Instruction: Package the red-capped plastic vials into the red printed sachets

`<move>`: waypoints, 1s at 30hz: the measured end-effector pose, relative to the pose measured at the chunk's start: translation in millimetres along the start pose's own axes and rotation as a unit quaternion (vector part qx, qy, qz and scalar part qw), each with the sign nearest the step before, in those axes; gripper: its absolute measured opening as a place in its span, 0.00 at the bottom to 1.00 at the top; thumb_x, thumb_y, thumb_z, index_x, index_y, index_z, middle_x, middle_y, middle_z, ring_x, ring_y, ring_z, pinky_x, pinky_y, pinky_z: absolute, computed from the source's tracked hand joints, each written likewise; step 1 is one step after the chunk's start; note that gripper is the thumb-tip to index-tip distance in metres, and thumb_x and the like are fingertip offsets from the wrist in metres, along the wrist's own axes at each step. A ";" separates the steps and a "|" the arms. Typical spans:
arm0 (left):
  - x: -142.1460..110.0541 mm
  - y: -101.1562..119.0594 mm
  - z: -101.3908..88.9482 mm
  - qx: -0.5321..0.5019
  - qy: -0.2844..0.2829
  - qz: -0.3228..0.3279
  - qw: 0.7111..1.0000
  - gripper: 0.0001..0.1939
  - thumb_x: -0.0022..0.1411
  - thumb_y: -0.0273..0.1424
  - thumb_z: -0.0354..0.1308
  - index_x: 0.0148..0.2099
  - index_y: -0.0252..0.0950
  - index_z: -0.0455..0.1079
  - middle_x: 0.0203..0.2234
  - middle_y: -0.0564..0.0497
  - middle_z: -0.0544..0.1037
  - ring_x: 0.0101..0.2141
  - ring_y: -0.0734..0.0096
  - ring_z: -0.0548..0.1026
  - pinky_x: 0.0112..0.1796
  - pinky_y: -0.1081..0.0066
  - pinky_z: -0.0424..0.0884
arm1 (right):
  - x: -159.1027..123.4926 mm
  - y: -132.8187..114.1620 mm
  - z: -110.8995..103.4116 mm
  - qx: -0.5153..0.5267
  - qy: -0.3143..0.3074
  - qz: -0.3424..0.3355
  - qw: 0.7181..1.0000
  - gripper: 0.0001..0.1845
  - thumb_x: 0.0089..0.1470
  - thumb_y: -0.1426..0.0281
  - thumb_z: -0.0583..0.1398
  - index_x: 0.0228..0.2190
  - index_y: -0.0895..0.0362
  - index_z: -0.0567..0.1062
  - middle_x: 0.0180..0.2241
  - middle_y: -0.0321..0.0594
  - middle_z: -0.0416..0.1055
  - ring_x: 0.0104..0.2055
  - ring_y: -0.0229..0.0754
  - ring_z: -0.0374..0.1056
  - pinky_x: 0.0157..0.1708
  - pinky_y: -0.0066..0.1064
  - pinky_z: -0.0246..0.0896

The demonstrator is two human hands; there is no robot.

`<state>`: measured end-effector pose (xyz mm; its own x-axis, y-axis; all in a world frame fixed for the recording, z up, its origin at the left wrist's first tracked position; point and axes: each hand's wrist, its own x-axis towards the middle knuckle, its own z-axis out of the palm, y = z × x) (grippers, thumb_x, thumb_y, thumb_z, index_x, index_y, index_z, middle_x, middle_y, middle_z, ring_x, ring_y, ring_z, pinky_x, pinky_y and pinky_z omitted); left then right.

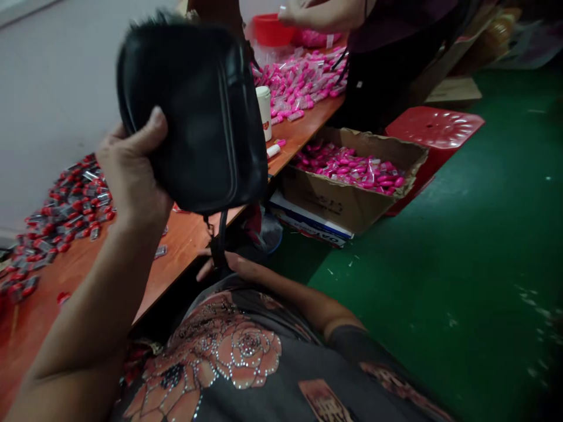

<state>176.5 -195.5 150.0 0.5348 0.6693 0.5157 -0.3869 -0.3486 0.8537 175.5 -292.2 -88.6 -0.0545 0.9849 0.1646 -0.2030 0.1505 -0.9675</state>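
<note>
My left hand (132,170) is raised in front of me and grips a black leather bag (197,111), thumb pressed on its front face. The bag's black strap (219,240) hangs down from its lower edge. My right hand (222,265) lies low by my lap, right at the end of that strap; its fingers are partly hidden behind it, so whether it grips the strap does not show.
An orange-brown table (185,234) holds a pile of small red-capped items (65,205) on the left, a white cup (264,111) and pink packets (303,79) farther back. Another person (378,47) stands at the far end. A cardboard box (347,196) of pink items and a red stool (433,126) sit on the green floor.
</note>
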 end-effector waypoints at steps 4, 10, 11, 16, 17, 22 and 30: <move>15.4 -1.9 -3.8 0.109 0.048 0.211 0.970 0.14 0.44 0.23 0.72 0.34 0.35 0.74 0.27 0.60 0.74 0.35 0.74 0.74 0.42 0.69 0.73 | -72.5 -23.6 -23.7 -0.153 0.006 0.018 0.988 0.34 0.50 0.58 0.67 0.55 0.58 0.68 0.34 0.37 0.77 0.34 0.42 0.73 0.35 0.32 0.66; -51.6 -48.8 -24.3 0.385 -0.243 0.122 0.882 0.21 0.55 0.35 0.68 0.50 0.38 0.74 0.36 0.57 0.79 0.35 0.70 0.76 0.40 0.69 0.72 | -157.3 -70.9 -81.6 -0.427 0.417 -0.178 0.783 0.14 0.52 0.68 0.67 0.42 0.42 0.78 0.34 0.35 0.76 0.36 0.44 0.72 0.39 0.39 0.67; -65.8 -61.5 -25.2 0.372 -0.320 0.086 0.867 0.21 0.55 0.35 0.67 0.52 0.38 0.74 0.37 0.55 0.80 0.35 0.68 0.77 0.40 0.68 0.72 | -158.3 -70.2 -87.0 -0.443 0.444 -0.186 0.756 0.17 0.51 0.67 0.68 0.43 0.40 0.78 0.36 0.36 0.76 0.40 0.46 0.73 0.43 0.42 0.67; -112.5 -110.9 -19.1 0.318 -0.510 -0.116 0.791 0.15 0.56 0.31 0.64 0.48 0.39 0.76 0.36 0.52 0.82 0.36 0.63 0.80 0.37 0.69 0.72 | -146.0 -19.5 -93.4 -0.344 0.340 -0.099 0.870 0.61 0.32 0.55 0.75 0.65 0.41 0.55 0.64 0.48 0.58 0.63 0.58 0.60 0.56 0.53 0.63; -115.6 -115.4 -15.7 0.319 -0.523 -0.109 0.783 0.15 0.56 0.30 0.64 0.47 0.39 0.75 0.37 0.51 0.82 0.37 0.62 0.80 0.38 0.69 0.72 | -145.1 -5.2 -91.6 -0.308 0.304 -0.066 0.899 0.65 0.30 0.55 0.75 0.66 0.42 0.51 0.64 0.49 0.57 0.63 0.58 0.60 0.56 0.52 0.64; -106.3 -129.2 -1.7 0.331 -0.606 -0.049 0.721 0.15 0.58 0.27 0.61 0.49 0.35 0.73 0.40 0.44 0.81 0.40 0.59 0.80 0.40 0.66 0.73 | -140.1 54.4 -89.7 -0.196 0.405 0.033 0.892 0.40 0.34 0.62 0.74 0.51 0.47 0.70 0.50 0.45 0.73 0.52 0.54 0.71 0.55 0.50 0.64; -91.9 -125.8 -112.2 0.268 -0.393 -0.105 0.874 0.16 0.67 0.31 0.54 0.55 0.40 0.72 0.52 0.43 0.77 0.52 0.64 0.75 0.52 0.62 0.71 | -100.4 138.9 -156.1 -0.001 0.597 0.155 0.787 0.32 0.30 0.63 0.72 0.42 0.49 0.74 0.37 0.36 0.77 0.39 0.52 0.76 0.44 0.50 0.71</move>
<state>91.7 -139.5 -12.9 0.9835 0.1726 0.0551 0.0763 -0.6706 0.7379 305.4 -356.8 -269.4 0.8568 0.3529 -0.3759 -0.3591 -0.1148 -0.9262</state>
